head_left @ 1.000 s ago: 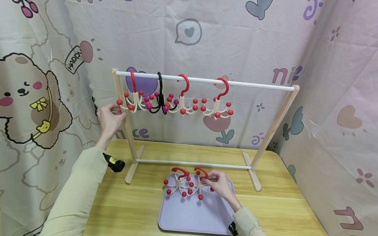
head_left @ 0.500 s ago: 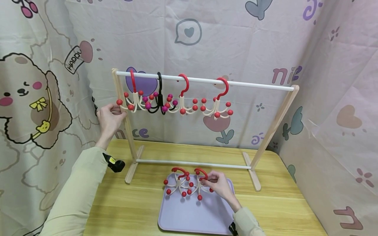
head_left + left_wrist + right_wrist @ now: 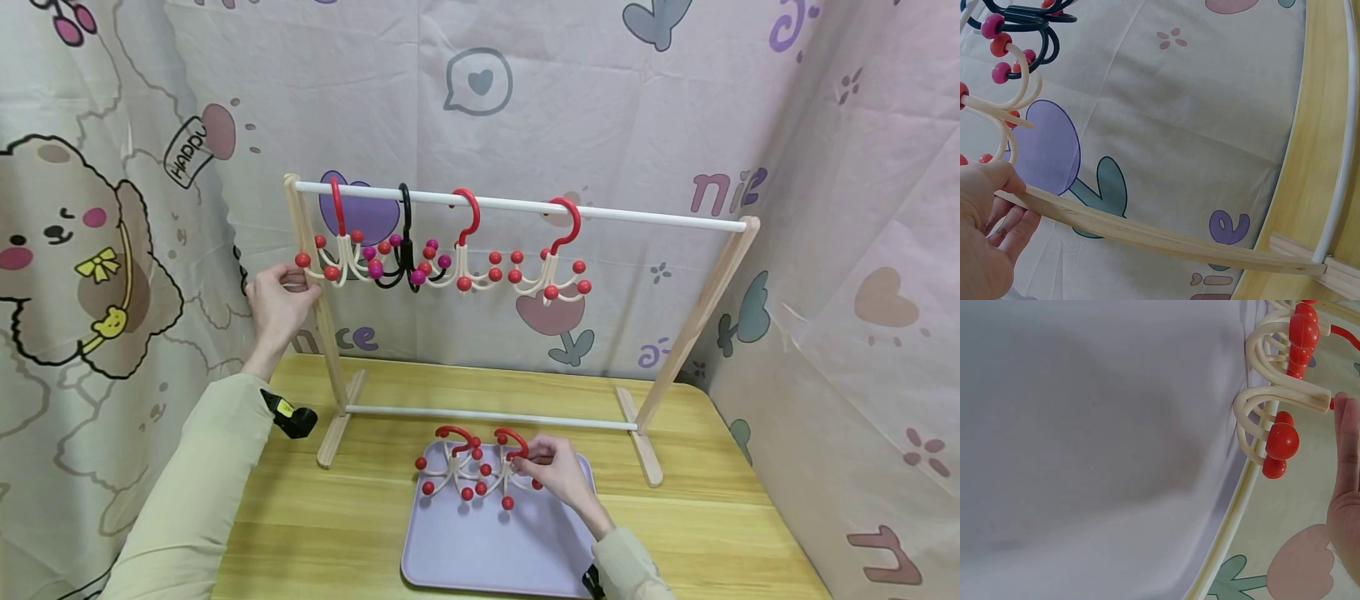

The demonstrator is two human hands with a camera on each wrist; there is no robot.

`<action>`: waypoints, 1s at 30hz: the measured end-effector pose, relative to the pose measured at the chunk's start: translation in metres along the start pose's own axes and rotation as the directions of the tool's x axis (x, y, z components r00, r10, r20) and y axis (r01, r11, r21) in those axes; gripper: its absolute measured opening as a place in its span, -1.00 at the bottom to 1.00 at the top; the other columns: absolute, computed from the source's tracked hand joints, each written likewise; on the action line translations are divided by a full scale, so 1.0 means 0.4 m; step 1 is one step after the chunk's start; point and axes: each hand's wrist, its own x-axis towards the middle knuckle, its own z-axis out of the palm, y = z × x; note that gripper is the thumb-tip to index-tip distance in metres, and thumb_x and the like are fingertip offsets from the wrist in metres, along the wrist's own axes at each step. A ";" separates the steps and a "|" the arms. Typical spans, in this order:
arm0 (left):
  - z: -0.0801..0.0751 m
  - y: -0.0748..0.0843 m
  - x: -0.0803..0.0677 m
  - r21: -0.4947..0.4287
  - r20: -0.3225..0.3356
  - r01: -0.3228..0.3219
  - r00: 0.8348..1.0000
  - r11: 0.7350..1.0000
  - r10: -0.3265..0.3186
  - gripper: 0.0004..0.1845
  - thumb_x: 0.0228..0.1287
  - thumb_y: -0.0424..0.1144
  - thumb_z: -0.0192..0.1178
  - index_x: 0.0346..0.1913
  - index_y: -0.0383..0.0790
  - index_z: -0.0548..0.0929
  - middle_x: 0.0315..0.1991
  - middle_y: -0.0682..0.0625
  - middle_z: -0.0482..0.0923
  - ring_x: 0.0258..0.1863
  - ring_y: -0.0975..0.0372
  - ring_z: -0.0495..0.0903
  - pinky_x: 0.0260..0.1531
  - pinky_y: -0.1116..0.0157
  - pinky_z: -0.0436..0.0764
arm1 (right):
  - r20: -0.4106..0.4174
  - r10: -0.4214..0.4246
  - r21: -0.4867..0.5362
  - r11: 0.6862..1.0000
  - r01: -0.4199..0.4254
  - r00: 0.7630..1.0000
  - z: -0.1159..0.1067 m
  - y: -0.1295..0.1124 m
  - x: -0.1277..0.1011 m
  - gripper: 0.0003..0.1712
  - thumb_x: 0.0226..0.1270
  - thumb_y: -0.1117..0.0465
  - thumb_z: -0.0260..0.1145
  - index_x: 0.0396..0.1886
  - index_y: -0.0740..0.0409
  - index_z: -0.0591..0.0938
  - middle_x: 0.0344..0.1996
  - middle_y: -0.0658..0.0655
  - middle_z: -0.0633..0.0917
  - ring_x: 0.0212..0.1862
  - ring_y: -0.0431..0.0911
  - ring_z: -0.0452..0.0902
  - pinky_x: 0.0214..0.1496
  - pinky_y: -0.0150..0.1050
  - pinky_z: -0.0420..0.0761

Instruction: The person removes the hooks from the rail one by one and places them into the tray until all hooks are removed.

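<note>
I am holding the left upright of the wooden rack (image 3: 324, 333) with my left hand (image 3: 277, 300), my fingers and thumb curling round the slanted post just below the white top rail (image 3: 525, 204). In the left wrist view my thumb is lying on top of the post and my fingers (image 3: 1013, 228) are wrapping underneath it.

My right hand (image 3: 551, 468) is pinching the red hook of a cream hanger with red balls (image 3: 510, 475), which is lying on the far part of the lilac tray (image 3: 487, 550). A second hanger of the same kind (image 3: 450, 467) is lying just beside it, to its left on the tray, and their arms are touching or overlapping; I cannot tell which. The right wrist view is showing cream loops and red balls (image 3: 1282, 440) close by my fingers (image 3: 1347, 444).

Four hangers are hanging on the top rail: a red-hooked one (image 3: 337, 242) next to my left hand, a black one with purple balls (image 3: 407, 250), then two more red-hooked ones (image 3: 467, 242) (image 3: 558, 258). The tray is sitting on the wooden tabletop (image 3: 337, 517) in front of the rack.
</note>
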 end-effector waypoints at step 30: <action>0.000 -0.002 0.001 0.004 0.009 0.026 1.000 1.000 -0.026 -0.66 0.18 -0.33 0.21 0.00 -0.41 0.69 -0.02 -0.39 0.70 -0.08 0.18 0.62 0.48 0.05 0.02 | -0.042 -0.021 -0.159 0.987 0.014 0.999 -0.001 -0.095 -0.021 -0.88 0.18 0.37 0.46 -0.32 0.32 0.69 -0.45 0.34 0.73 -0.49 -0.31 0.53 -0.45 -0.46 0.54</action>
